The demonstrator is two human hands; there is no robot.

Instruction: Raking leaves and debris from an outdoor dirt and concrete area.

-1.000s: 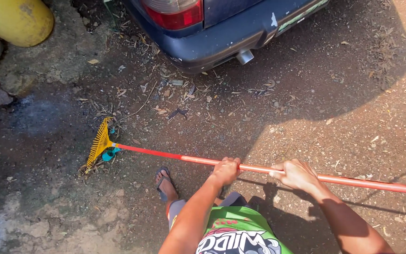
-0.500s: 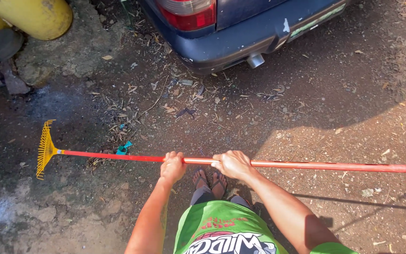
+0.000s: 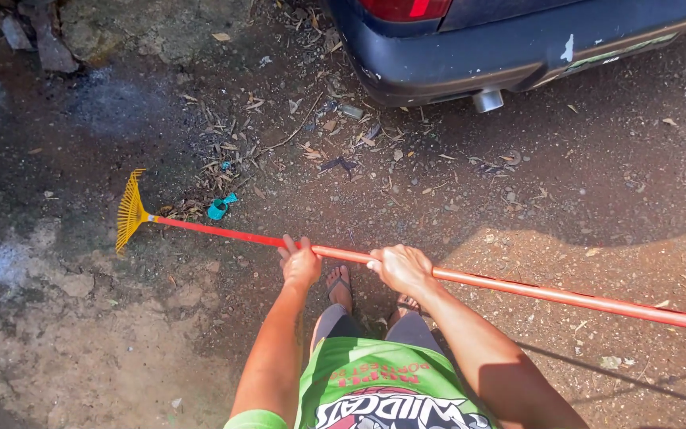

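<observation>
I hold a rake with a long orange-red handle (image 3: 518, 289) that runs across the view from lower right to left. Its yellow fan of tines (image 3: 129, 210) rests on the dirt at the left. My left hand (image 3: 300, 263) grips the handle nearer the head, fingers loosely wrapped. My right hand (image 3: 401, 268) is closed on the handle just to the right of it. A small teal bit of plastic (image 3: 219, 207) lies among dry leaves and twigs (image 3: 224, 171) just beyond the handle.
A dark blue car's rear bumper (image 3: 518, 56) with an exhaust pipe (image 3: 487, 100) fills the top right. Rocks (image 3: 37, 36) lie at the top left. My sandalled feet (image 3: 340, 286) stand under the handle. Pale hard ground (image 3: 81, 349) spreads at the lower left.
The rake head swept left from beside the teal scrap, then came back right and up a little. My view shifted down, so the yellow pipes left the frame.
</observation>
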